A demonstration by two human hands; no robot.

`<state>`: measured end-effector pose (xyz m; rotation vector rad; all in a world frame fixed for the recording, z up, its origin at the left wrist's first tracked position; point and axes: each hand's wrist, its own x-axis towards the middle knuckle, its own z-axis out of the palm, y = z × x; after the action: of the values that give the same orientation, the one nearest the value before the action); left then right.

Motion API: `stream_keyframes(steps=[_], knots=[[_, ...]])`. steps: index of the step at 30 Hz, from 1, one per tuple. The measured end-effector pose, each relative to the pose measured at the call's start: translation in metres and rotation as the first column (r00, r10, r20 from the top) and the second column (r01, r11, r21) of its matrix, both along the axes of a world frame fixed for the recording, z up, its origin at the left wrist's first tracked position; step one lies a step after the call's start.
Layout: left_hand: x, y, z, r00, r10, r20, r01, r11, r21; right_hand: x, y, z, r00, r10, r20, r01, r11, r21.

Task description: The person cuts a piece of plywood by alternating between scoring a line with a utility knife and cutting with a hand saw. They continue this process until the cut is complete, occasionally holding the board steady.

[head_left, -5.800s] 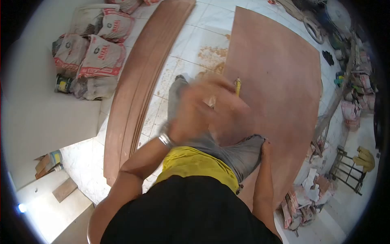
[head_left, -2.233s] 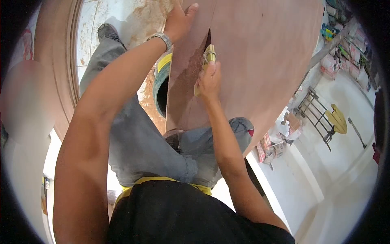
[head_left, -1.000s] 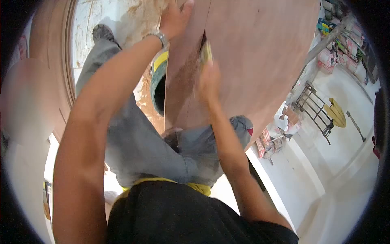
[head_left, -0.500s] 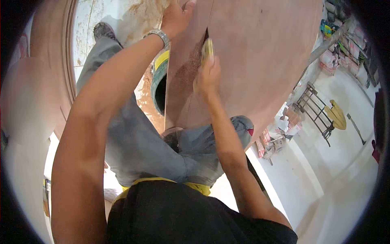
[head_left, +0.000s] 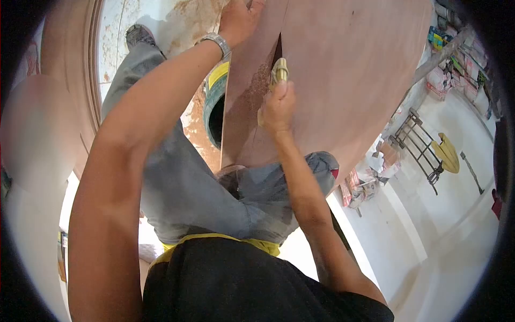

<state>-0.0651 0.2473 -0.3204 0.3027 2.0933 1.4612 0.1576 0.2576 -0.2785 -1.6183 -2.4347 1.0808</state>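
Right hand [head_left: 276,107] clenched around yellow cutting tool [head_left: 279,70], knuckles toward camera; tool tip sits in the cut [head_left: 278,47], blade itself not visible

Cut runs lengthwise through the plywood sheet [head_left: 348,70], splitting a narrow strip off its left side. Sawdust [head_left: 257,86] lies on the strip just beside the tool

Left hand [head_left: 238,19] rests on the strip near top of frame, beyond the tool; fingers run off the edge, can't tell if flat or curled. Watch [head_left: 217,42] on that wrist

Sheet is raised off the floor: green-and-yellow bucket [head_left: 214,104] under its left edge, bent knee [head_left: 316,163] in grey trousers under the near end. Other leg stretches out left of the bucket over the tiled floor [head_left: 161,16]

Metal rack [head_left: 416,134] well apart at right
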Motion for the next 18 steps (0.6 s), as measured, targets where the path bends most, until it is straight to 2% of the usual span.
stream_keyframes(steps=[1,2,4,5,7,9,10,12,13,14,16,17,18], knots=[[-0.010,0.003,0.019,0.999,0.015,0.045,-0.019,0.994,0.108,0.001,0.001,-0.008,0.997,-0.011,-0.080,0.009,0.999,-0.032],[-0.011,0.005,0.018,0.999,0.012,0.031,-0.016,0.994,0.108,0.006,0.003,-0.012,0.989,-0.016,-0.148,0.006,0.998,-0.070],[-0.007,0.000,0.010,1.000,-0.018,0.021,0.016,0.996,0.088,0.001,0.013,0.023,0.995,-0.090,-0.043,0.072,0.948,-0.311],[-0.008,0.002,-0.004,0.999,-0.006,-0.043,0.008,0.999,0.036,-0.006,0.023,0.035,0.994,-0.114,-0.004,0.102,0.905,-0.414],[-0.001,0.009,-0.036,0.989,0.002,-0.151,-0.012,0.998,-0.063,0.027,0.002,0.091,0.993,0.038,0.108,-0.002,0.948,-0.318],[-0.004,0.012,-0.025,0.997,-0.019,-0.071,0.015,0.998,-0.056,0.064,-0.026,0.159,0.954,0.207,0.216,-0.152,0.957,-0.246],[-0.003,0.006,-0.025,0.999,-0.033,-0.024,0.031,0.997,-0.069,0.077,-0.039,0.189,0.943,0.067,0.325,0.044,0.945,-0.324],[0.001,0.007,-0.046,0.993,0.006,-0.117,-0.018,0.994,-0.105,0.074,-0.037,0.177,0.967,0.145,0.208,-0.092,0.965,-0.245],[0.000,0.008,-0.048,0.986,0.012,-0.166,-0.031,0.993,-0.114,0.063,-0.031,0.153,0.944,0.286,0.164,-0.263,0.954,-0.146],[-0.004,0.007,-0.049,0.993,-0.006,-0.119,-0.008,0.993,-0.121,0.051,-0.024,0.128,0.899,0.416,0.141,-0.417,0.909,-0.023],[-0.002,0.007,-0.030,1.000,-0.014,0.003,0.014,0.992,-0.124,-0.015,0.007,0.054,0.986,0.159,0.055,-0.153,0.983,-0.099],[0.004,0.007,-0.031,1.000,-0.021,-0.008,0.020,0.994,-0.107,-0.047,0.021,0.018,1.000,0.017,0.007,-0.016,0.991,-0.132],[-0.001,0.009,-0.038,0.999,-0.025,-0.046,0.021,0.996,-0.090,-0.052,0.028,0.012,1.000,-0.026,-0.015,0.022,0.979,-0.202]])
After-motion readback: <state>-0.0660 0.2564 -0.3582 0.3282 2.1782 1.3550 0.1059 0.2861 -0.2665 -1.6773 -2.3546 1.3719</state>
